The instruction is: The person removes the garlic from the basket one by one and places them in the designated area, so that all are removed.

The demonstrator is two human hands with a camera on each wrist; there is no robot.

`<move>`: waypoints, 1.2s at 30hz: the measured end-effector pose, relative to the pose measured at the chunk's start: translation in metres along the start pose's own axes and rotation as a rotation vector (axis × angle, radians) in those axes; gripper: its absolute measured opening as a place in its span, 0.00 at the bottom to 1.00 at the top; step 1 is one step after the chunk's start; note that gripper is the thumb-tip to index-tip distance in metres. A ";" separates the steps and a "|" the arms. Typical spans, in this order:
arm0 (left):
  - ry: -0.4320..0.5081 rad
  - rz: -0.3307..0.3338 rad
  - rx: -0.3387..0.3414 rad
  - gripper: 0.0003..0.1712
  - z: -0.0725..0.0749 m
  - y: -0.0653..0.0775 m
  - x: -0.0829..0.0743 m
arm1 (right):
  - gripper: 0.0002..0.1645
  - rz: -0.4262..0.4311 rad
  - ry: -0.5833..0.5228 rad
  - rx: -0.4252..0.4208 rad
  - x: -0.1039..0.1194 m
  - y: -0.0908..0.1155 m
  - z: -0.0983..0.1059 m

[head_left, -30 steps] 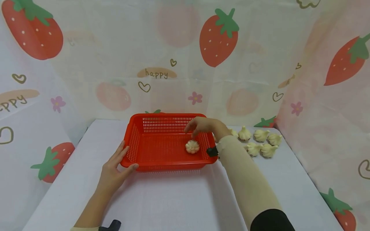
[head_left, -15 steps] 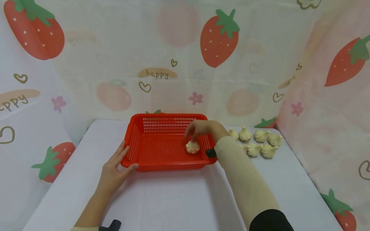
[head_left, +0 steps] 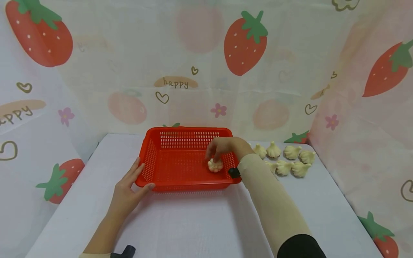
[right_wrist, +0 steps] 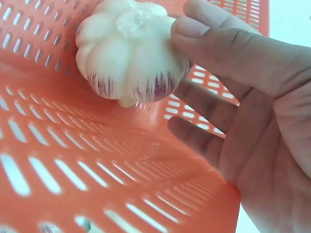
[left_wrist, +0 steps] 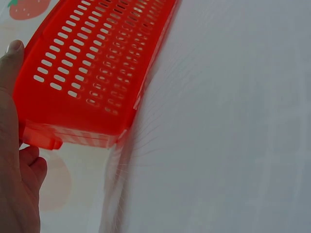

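A red plastic basket [head_left: 180,184] with slotted walls stands on the table. My left hand [head_left: 127,191] holds its near left corner, the thumb at the front rim and the fingers along the left side; the left wrist view shows the fingertips [left_wrist: 36,167] bent near the rim. One garlic bulb [head_left: 215,166] sits inside the basket toward the right. Over it reaches my right hand [head_left: 222,147]. In the right wrist view the thumb lies against the edge of the purple-streaked garlic bulb [right_wrist: 129,58], and the index finger is partly hidden behind the thumb.
Several more garlic bulbs [head_left: 300,169] lie on the white tabletop [head_left: 193,222] to the right of the basket, some partly hidden by the right arm. A strawberry-printed cloth [head_left: 193,53] hangs behind the table and along both sides.
My right hand has come down from above the garlic bulb in the basket, and its fingers have reached the bulb. Left hand and basket have stayed in place.
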State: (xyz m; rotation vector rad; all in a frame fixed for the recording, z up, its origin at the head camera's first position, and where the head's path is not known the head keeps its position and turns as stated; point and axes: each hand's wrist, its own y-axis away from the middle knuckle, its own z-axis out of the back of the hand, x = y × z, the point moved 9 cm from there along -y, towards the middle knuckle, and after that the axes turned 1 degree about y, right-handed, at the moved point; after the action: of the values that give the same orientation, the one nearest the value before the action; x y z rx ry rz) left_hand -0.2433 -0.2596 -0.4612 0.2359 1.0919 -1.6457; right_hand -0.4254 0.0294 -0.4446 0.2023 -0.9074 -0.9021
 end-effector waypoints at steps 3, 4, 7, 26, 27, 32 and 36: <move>-0.003 0.001 0.003 0.49 0.001 0.000 0.000 | 0.12 -0.011 -0.001 0.000 -0.001 0.000 -0.001; -0.003 0.002 0.004 0.50 0.001 0.000 0.000 | 0.12 -0.017 -0.007 0.000 -0.001 0.000 -0.001; -0.007 0.001 0.004 0.49 0.001 0.000 0.000 | 0.11 -0.018 -0.030 0.009 0.001 0.002 -0.004; 0.001 0.005 0.005 0.49 0.000 0.000 0.000 | 0.19 -0.081 0.019 0.071 0.001 0.004 -0.009; 0.000 0.005 0.006 0.49 0.000 -0.001 0.000 | 0.18 -0.071 0.036 0.078 0.001 0.003 -0.009; -0.010 -0.001 0.002 0.49 0.001 -0.001 -0.001 | 0.16 -0.021 0.058 0.094 0.003 -0.002 -0.013; -0.010 0.000 0.005 0.49 0.001 -0.001 0.000 | 0.17 0.037 0.025 0.094 0.006 -0.009 -0.015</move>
State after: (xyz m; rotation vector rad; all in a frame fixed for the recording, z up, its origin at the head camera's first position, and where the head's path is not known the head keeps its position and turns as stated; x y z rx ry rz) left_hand -0.2438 -0.2601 -0.4598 0.2308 1.0803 -1.6477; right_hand -0.4174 0.0162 -0.4544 0.2763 -0.9287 -0.8212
